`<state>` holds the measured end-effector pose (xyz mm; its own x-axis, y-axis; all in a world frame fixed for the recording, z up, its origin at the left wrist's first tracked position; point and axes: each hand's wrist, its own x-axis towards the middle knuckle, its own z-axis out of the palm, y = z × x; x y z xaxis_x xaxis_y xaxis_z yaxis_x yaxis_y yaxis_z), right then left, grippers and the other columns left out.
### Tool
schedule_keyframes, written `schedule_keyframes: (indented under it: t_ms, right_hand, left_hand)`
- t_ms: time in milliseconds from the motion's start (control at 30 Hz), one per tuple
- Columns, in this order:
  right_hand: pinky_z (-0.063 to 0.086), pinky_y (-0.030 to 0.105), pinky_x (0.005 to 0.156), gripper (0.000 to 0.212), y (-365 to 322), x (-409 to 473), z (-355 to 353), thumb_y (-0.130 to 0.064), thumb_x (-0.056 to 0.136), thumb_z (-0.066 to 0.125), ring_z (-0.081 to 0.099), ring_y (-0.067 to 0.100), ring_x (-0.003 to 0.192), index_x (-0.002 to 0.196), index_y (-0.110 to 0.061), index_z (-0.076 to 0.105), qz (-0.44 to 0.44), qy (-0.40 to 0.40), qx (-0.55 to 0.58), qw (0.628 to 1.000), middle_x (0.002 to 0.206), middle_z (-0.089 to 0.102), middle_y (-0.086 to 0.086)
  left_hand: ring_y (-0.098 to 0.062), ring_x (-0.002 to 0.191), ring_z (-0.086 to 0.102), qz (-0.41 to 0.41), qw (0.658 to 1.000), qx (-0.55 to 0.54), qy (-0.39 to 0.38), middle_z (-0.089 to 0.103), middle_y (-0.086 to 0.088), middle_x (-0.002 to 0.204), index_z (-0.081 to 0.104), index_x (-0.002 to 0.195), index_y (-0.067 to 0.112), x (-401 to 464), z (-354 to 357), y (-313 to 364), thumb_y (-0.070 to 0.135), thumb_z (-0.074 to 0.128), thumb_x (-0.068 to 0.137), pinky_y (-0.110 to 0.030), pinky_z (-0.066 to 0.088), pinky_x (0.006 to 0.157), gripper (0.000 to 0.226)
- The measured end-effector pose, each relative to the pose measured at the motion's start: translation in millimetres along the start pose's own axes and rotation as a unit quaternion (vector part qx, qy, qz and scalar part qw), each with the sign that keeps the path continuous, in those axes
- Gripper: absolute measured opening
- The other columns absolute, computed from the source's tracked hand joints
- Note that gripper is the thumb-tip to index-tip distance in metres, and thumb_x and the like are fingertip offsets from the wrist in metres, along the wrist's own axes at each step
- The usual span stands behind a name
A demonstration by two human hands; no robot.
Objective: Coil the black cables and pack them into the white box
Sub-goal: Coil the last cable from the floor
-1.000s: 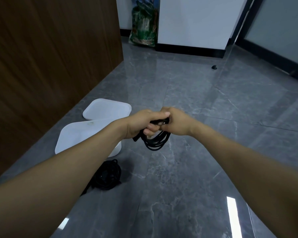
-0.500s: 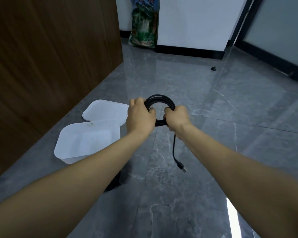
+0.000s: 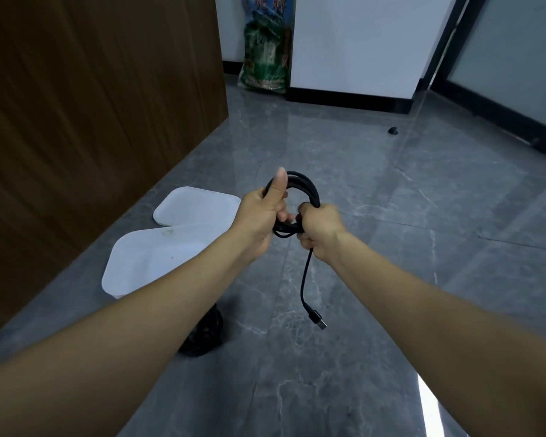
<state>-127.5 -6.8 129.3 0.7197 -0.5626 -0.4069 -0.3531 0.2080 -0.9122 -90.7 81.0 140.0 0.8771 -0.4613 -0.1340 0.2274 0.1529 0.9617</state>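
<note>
On your left the white box (image 3: 145, 263) sits open on the floor (image 3: 375, 184), its lid (image 3: 196, 208) just behind. Your left hand (image 3: 260, 216) grips the coiled black cable (image 3: 300, 190), thumb up; your right hand (image 3: 320, 230) clamps the coil's other side, plug end (image 3: 317, 320) dangling below. Another black cable bundle (image 3: 207, 337) lies under your left forearm.

A black coiled cable (image 3: 300, 184) ends in a black plug with a silver tip (image 3: 318, 320). The box (image 3: 130, 266) and its lid (image 3: 196, 207) are plain white. The floor (image 3: 375, 190) is grey marble with pale veins. A dark brown wood-grain panel (image 3: 92, 105); a green printed sack (image 3: 265, 55).
</note>
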Motion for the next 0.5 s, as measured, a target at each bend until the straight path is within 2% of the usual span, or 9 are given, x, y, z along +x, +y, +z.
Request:
schedule_keyframes:
  t_ms: [133,267,333,400,433,500]
  right_hand:
    - [0.015,0.019,0.038,0.032,1,-4,7,-0.007,0.095,0.04,0.021,0.012,0.043,0.064,-0.014,0.034,-0.01,-0.032,0.012,0.999,0.058,0.033,0.003]
    - [0.019,0.02,0.036,0.026,2,-6,7,-0.02,0.093,0.053,0.025,0.011,0.043,0.071,-0.013,0.041,-0.033,-0.087,-0.081,0.992,0.063,0.036,0.004]
    - [0.029,0.017,0.044,0.023,-1,-9,-1,-0.031,0.088,0.064,0.039,0.008,0.051,0.084,-0.013,0.05,-0.094,-0.109,-0.152,0.978,0.067,0.044,-0.002]
    - [0.037,0.017,0.057,0.032,-5,-10,-12,-0.035,0.083,0.069,0.048,0.004,0.067,0.102,-0.015,0.054,-0.175,-0.107,-0.179,0.962,0.08,0.05,-0.005]
    - [0.037,0.016,0.06,0.031,-8,-8,-17,-0.035,0.082,0.07,0.048,0.003,0.067,0.103,-0.016,0.057,-0.225,-0.097,-0.185,0.952,0.083,0.051,-0.006]
    - [0.037,0.019,0.064,0.015,-15,-3,-24,-0.029,0.084,0.069,0.047,0.004,0.063,0.09,-0.017,0.064,-0.311,-0.067,-0.223,0.921,0.081,0.056,-0.003]
  left_hand:
    - [-0.008,0.039,0.025,-0.01,0.998,0.012,0.061,0.025,0.008,0.041,0.046,0.07,0.012,0,-3,8,0.057,0.051,0.086,-0.025,0.038,0.058,0.049]
    - [-0.009,0.035,0.036,0.004,0.986,0.11,0.123,0.035,0.008,0.037,0.047,0.065,0.011,7,-12,11,0.062,0.047,0.087,-0.027,0.035,0.051,0.056]
    - [-0.014,0.047,0.042,0.019,0.971,0.186,0.152,0.043,0.003,0.05,0.049,0.066,0.014,10,-18,12,0.053,0.046,0.092,-0.028,0.036,0.054,0.047]
    - [-0.017,0.056,0.043,0.028,0.954,0.246,0.168,0.045,-0.002,0.061,0.049,0.067,0.014,11,-26,12,0.046,0.045,0.095,-0.03,0.038,0.058,0.043]
    - [-0.017,0.058,0.043,0.032,0.951,0.258,0.168,0.046,-0.003,0.063,0.05,0.068,0.014,12,-30,12,0.044,0.045,0.095,-0.031,0.04,0.061,0.041]
    - [-0.018,0.061,0.043,0.035,0.948,0.27,0.162,0.047,-0.003,0.066,0.054,0.071,0.01,13,-35,10,0.042,0.046,0.094,-0.034,0.043,0.066,0.04]
